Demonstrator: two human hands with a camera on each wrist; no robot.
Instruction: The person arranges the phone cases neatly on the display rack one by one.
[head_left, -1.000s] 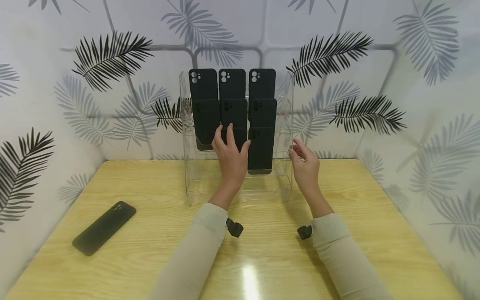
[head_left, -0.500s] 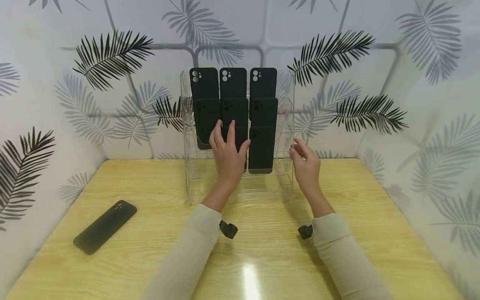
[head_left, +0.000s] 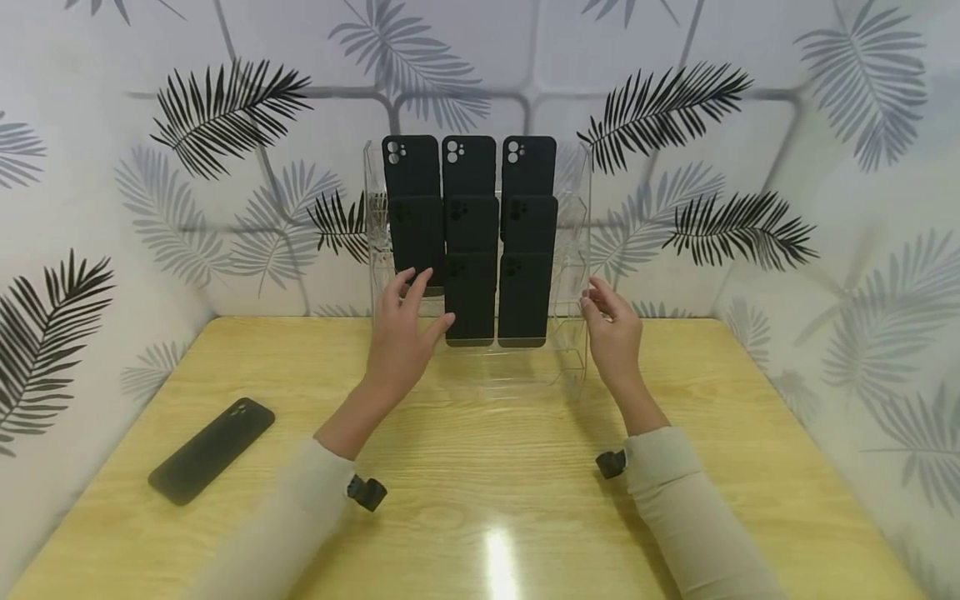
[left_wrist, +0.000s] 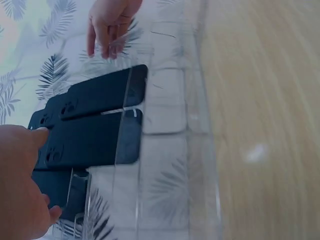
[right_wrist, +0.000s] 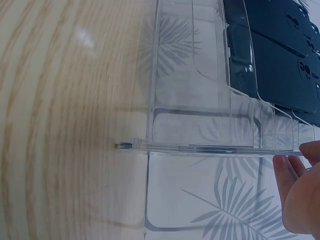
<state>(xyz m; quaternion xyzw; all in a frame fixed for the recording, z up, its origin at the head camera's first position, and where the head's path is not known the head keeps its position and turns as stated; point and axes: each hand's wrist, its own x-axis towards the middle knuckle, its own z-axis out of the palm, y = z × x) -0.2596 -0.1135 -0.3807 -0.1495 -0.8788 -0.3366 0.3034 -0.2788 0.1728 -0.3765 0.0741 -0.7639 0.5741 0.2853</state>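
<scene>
A clear acrylic display rack (right_wrist: 200,149) stands on the table with black phone cases in stepped rows. Two cases lean in its lower row: a middle one (head_left: 471,300) and a right one (head_left: 523,300). My left hand (head_left: 397,346) is in front of the rack's left part, fingers spread, holding nothing. Its fingertips overlap the lower end of a left case (head_left: 417,237) in the head view; whether they touch is unclear. At the rack's right side panel, my right hand (head_left: 615,337) pinches the panel's edge between thumb and fingers.
One more black phone case (head_left: 212,452) lies flat and slanted on the left of the wooden table (head_left: 540,500). Leaf-patterned walls (head_left: 862,275) close off the back and sides. The rack stands near the table's back edge.
My left hand has moved left and away from the middle case of the lower row, leaving it standing in the rack. The right hand has stayed at the side panel.
</scene>
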